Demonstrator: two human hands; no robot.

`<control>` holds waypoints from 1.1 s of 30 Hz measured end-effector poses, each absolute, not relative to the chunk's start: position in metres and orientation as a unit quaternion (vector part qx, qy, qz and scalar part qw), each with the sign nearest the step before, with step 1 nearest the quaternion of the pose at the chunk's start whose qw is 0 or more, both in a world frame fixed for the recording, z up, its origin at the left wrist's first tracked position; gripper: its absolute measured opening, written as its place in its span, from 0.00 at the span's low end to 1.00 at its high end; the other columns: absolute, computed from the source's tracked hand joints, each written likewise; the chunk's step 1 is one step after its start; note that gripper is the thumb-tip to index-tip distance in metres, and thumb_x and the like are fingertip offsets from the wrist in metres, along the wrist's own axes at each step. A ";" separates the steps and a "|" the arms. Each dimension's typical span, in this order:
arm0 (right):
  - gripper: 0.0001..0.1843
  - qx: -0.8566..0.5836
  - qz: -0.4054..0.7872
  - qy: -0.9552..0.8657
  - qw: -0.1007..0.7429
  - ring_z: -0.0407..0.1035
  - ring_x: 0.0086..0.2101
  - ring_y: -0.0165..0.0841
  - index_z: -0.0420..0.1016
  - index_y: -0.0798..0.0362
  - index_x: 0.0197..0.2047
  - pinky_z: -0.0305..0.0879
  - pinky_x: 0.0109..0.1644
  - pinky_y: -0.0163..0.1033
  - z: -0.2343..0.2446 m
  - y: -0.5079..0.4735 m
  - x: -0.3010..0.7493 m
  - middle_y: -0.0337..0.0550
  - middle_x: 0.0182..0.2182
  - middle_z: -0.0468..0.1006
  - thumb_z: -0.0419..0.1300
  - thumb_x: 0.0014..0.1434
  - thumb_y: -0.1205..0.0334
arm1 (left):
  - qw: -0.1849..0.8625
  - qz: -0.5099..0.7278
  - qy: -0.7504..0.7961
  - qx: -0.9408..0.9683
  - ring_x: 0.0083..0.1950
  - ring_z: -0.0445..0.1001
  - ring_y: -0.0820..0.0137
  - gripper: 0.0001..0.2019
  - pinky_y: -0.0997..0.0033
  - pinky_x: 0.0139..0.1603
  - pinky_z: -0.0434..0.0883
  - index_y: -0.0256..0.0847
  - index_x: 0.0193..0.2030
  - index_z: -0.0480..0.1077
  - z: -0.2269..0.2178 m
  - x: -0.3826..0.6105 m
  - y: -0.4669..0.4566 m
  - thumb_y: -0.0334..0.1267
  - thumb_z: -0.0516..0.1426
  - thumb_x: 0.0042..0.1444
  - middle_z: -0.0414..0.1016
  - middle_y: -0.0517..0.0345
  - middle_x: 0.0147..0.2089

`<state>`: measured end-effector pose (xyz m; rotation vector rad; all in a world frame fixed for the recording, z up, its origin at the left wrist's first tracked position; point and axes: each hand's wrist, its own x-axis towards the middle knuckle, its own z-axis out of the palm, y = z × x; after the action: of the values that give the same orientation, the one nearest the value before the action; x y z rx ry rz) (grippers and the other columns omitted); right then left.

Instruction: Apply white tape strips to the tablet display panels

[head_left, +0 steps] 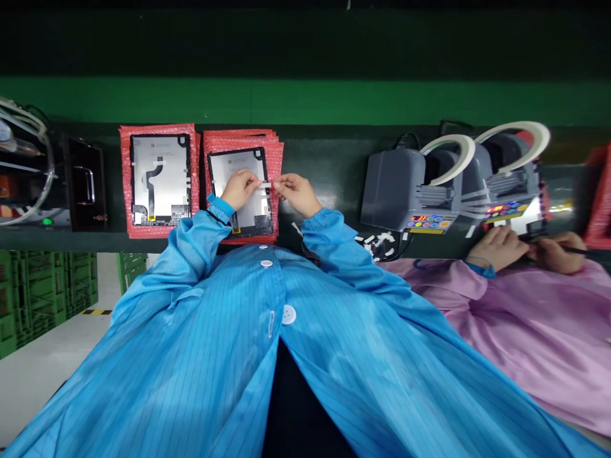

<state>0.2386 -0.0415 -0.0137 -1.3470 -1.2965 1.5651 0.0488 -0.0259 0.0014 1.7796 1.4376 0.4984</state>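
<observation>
My left hand (pixel 241 188) and my right hand (pixel 296 193) pinch the two ends of a short white tape strip (pixel 265 185), stretched between them. They hover over a grey tablet panel (pixel 240 191) that lies on a stack of red bubble wrap sheets (pixel 277 156). My left hand rests partly on the panel. A second panel (pixel 160 180) with a white flex cable lies on red bubble wrap to the left. Both sleeves are blue.
Two grey tape dispensers (pixel 420 187) with white tape rolls stand at the right. Cut tape pieces (pixel 382 242) lie near them. A co-worker in pink has both hands (pixel 499 245) at the right. A black box (pixel 83 184) sits left; green crates (pixel 42 292) stand below.
</observation>
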 end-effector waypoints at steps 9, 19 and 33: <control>0.09 -0.626 0.444 -0.593 0.243 0.63 0.31 0.31 0.66 0.52 0.24 0.63 0.43 0.40 -0.022 -0.033 0.221 0.38 0.26 0.67 0.62 0.53 0.69 | 0.309 0.088 0.631 0.707 0.53 0.69 0.54 0.08 0.54 0.57 0.65 0.38 0.31 0.71 -0.001 0.065 -0.035 0.36 0.56 0.61 0.75 0.46 0.42; 0.13 -0.649 0.426 -0.583 0.240 0.60 0.30 0.30 0.62 0.51 0.21 0.61 0.44 0.41 -0.018 -0.038 0.214 0.36 0.25 0.62 0.61 0.50 0.74 | 0.258 0.020 0.652 0.713 0.60 0.66 0.51 0.08 0.53 0.60 0.63 0.36 0.38 0.73 0.008 0.076 -0.045 0.35 0.54 0.63 0.74 0.42 0.50; 0.16 -0.677 0.543 -0.381 0.319 0.58 0.24 0.26 0.60 0.50 0.28 0.60 0.34 0.35 -0.038 -0.042 0.225 0.30 0.20 0.63 0.65 0.52 0.54 | 0.199 0.210 0.752 0.592 0.57 0.66 0.51 0.13 0.46 0.64 0.61 0.37 0.49 0.67 0.002 0.018 -0.066 0.28 0.55 0.56 0.69 0.41 0.51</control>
<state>0.2250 -0.0419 -0.0379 -1.7798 -1.0027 1.4267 0.0182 -0.0659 0.0017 1.6546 2.1042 0.5883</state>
